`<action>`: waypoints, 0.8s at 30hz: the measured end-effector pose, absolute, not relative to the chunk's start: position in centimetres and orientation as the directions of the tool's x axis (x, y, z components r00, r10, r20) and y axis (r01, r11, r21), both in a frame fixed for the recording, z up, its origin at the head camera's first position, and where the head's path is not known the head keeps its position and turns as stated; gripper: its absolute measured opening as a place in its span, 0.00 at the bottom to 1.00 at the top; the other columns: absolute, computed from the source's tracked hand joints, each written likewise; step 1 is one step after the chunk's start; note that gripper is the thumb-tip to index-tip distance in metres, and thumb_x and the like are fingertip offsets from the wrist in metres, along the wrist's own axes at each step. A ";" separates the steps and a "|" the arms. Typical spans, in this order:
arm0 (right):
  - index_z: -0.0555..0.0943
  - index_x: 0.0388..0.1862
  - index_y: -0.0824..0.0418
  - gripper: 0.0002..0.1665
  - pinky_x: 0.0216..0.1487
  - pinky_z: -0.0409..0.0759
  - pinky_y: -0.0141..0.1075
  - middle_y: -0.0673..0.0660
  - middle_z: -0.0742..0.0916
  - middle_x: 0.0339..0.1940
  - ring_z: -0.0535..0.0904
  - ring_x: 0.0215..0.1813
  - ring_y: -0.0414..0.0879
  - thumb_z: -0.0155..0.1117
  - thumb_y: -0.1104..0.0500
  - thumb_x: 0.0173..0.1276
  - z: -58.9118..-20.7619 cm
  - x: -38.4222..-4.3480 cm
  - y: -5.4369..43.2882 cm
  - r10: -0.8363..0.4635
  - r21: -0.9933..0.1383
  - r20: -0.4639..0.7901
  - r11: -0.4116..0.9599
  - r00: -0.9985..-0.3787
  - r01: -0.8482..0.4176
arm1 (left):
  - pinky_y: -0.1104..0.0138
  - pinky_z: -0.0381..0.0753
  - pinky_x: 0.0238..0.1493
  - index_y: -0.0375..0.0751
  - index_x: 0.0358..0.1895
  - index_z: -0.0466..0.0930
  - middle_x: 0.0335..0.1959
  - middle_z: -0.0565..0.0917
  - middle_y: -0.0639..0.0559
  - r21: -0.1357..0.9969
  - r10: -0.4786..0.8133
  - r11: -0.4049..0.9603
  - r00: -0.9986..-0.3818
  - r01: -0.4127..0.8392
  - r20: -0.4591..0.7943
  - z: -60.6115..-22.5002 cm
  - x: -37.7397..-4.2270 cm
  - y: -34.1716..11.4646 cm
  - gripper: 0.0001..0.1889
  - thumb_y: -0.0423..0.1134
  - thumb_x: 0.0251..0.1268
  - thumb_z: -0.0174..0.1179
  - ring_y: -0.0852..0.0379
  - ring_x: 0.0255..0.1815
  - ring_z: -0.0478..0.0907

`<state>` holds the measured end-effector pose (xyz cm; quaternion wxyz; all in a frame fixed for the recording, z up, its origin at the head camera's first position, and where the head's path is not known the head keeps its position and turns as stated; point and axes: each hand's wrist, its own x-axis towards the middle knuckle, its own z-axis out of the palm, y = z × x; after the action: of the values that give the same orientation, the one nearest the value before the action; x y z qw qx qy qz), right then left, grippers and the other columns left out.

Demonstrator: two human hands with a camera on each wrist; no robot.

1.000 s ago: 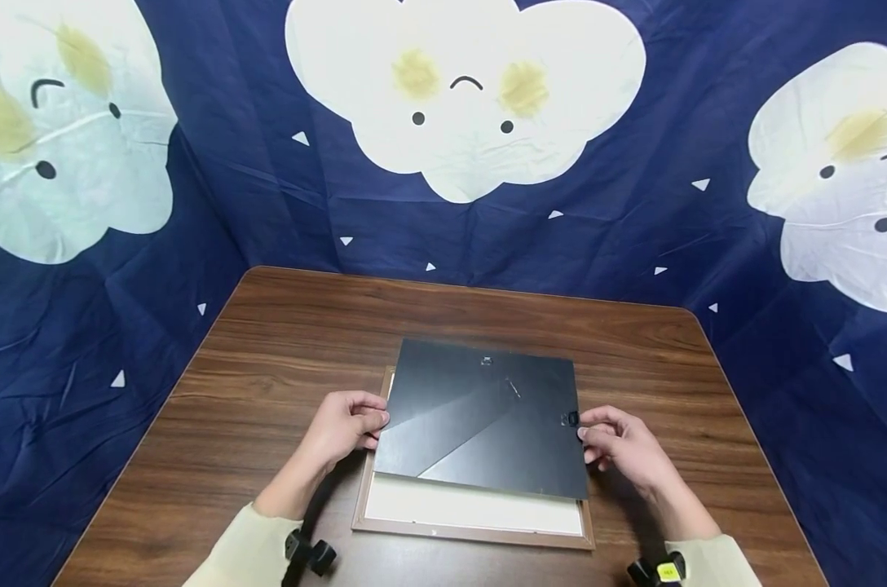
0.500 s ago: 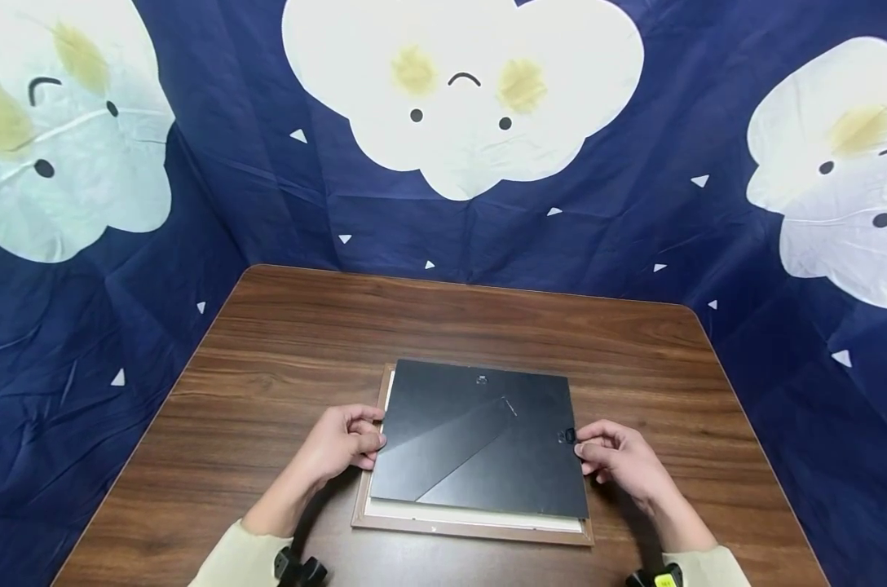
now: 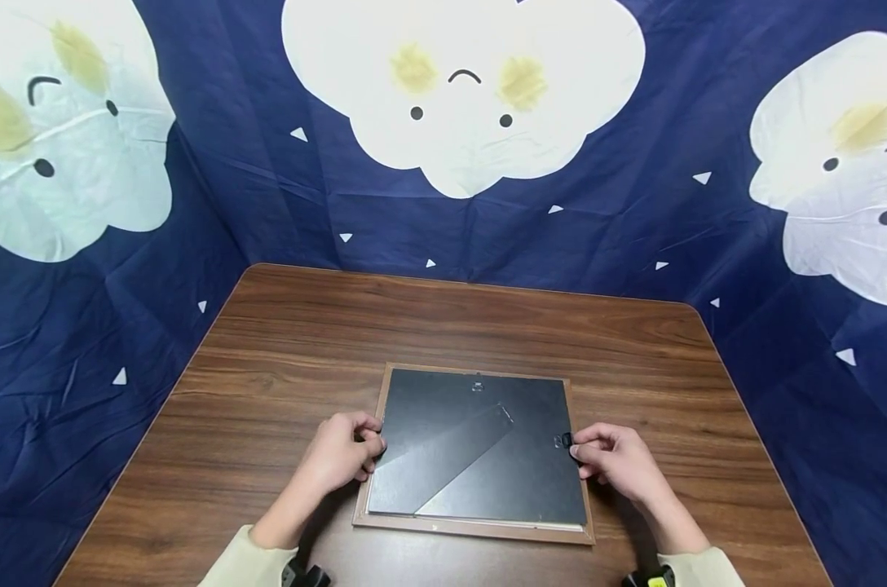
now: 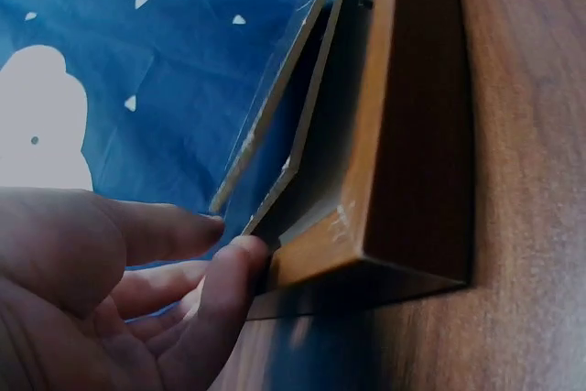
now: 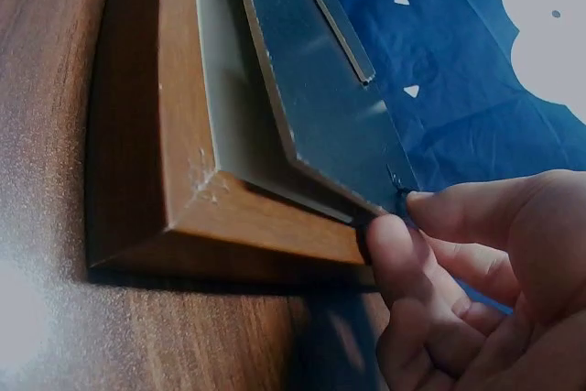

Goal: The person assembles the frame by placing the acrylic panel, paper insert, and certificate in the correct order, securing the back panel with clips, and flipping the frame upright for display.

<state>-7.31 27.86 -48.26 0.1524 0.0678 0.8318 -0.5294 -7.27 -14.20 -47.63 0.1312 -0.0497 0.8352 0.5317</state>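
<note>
A wooden picture frame (image 3: 480, 531) lies face down on the table. The black backing board (image 3: 517, 465) sits within its border, a narrow pale strip showing along the near side. In both wrist views the board's near edge is still tilted up above the frame's recess. My left hand (image 3: 343, 447) pinches the board's left edge between thumb and fingers. At the opposite edge my right hand (image 3: 615, 458) grips the board beside a small black hanger tab (image 3: 567, 440). A flat stand leg (image 3: 451, 461) lies against the board.
The brown wood-grain table (image 3: 304, 326) spreads around the frame on all sides. A dark blue cloth (image 3: 267, 196) with white clouds hangs behind and at both sides of the table.
Both hands have drawn the backing board toward the near side and down. It overhung the frame's far side before and now lies within its border. The frame has stayed put.
</note>
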 end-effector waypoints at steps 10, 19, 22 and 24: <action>0.83 0.37 0.66 0.06 0.19 0.75 0.34 0.55 0.87 0.22 0.85 0.22 0.47 0.70 0.66 0.62 -47.9 -7.3 27.2 0.030 -0.800 -0.327 0.522 -0.944 0.294 | 0.66 0.76 0.29 0.40 0.36 0.83 0.21 0.80 0.60 0.727 0.026 0.681 -0.989 -0.088 -0.144 -47.4 -7.3 -13.3 0.06 0.33 0.57 0.70 0.63 0.16 0.77; 0.83 0.35 0.67 0.08 0.17 0.73 0.33 0.54 0.85 0.21 0.81 0.22 0.45 0.74 0.66 0.59 -48.3 -7.6 27.5 0.009 -0.815 -0.297 0.518 -0.955 0.258 | 0.68 0.71 0.33 0.48 0.29 0.81 0.22 0.75 0.61 0.725 0.078 0.689 -0.994 0.001 -0.074 -48.7 -8.3 -14.2 0.08 0.33 0.53 0.72 0.62 0.26 0.72; 0.84 0.35 0.68 0.09 0.18 0.73 0.32 0.54 0.84 0.21 0.79 0.22 0.43 0.75 0.66 0.58 -48.4 -7.7 27.5 -0.003 -0.824 -0.289 0.510 -0.957 0.247 | 0.69 0.70 0.33 0.47 0.34 0.85 0.25 0.76 0.59 0.753 0.097 0.657 -0.990 -0.011 -0.099 -49.0 -8.5 -14.6 0.07 0.32 0.54 0.71 0.63 0.27 0.71; 0.84 0.35 0.68 0.09 0.18 0.73 0.32 0.53 0.83 0.20 0.77 0.22 0.43 0.75 0.66 0.58 -48.5 -7.7 27.5 -0.009 -0.827 -0.290 0.506 -0.957 0.245 | 0.69 0.69 0.34 0.46 0.37 0.86 0.27 0.76 0.56 0.761 0.106 0.649 -0.988 -0.015 -0.110 -49.2 -8.6 -14.7 0.08 0.31 0.54 0.71 0.62 0.28 0.70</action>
<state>-7.73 27.49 -48.55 0.1295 0.0688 0.8580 -0.4922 -8.55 -14.70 -49.17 0.0723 0.0250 0.9051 0.4183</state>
